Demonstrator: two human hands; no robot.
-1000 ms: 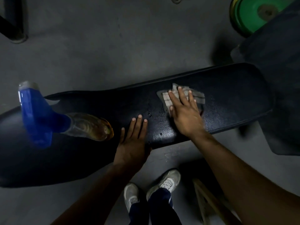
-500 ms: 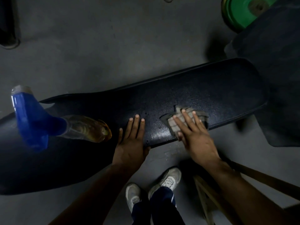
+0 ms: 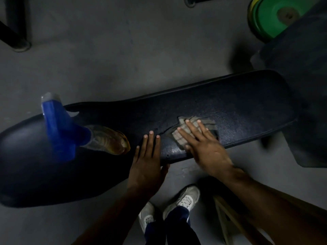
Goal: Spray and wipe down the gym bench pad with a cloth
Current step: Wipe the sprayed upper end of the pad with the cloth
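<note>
Looking down from head height at a long black bench pad point(image 3: 230, 106) running across a grey floor point(image 3: 123, 59). Dim light throughout.

Right hand point(image 3: 205, 147) laid flat, fingers spread, pressing a grey checked cloth point(image 3: 192, 128) onto the pad near its front edge, roughly midway along the pad's length. Cloth crumpled, partly hidden under the fingers point(image 3: 191, 129), with some of it sticking out beyond the fingertips. Slight blur on this hand.

Left hand point(image 3: 146, 161) also flat and open, fingers together, palm resting on the pad's front edge just left of the cloth, thumb hanging over the edge. Holding nothing.

Spray bottle point(image 3: 79, 135) lying on its side on the pad's wider left part, well left of both hands. Blue trigger head pointing toward the back edge, clear body with yellowish liquid pointing toward the left hand, not touching it.

Two pale trainers point(image 3: 182, 202) and dark trouser legs on the floor below the front edge. Green weight plate point(image 3: 272, 16) at the top right corner of the view. Wooden frame point(image 3: 228, 221) at bottom right.
</note>
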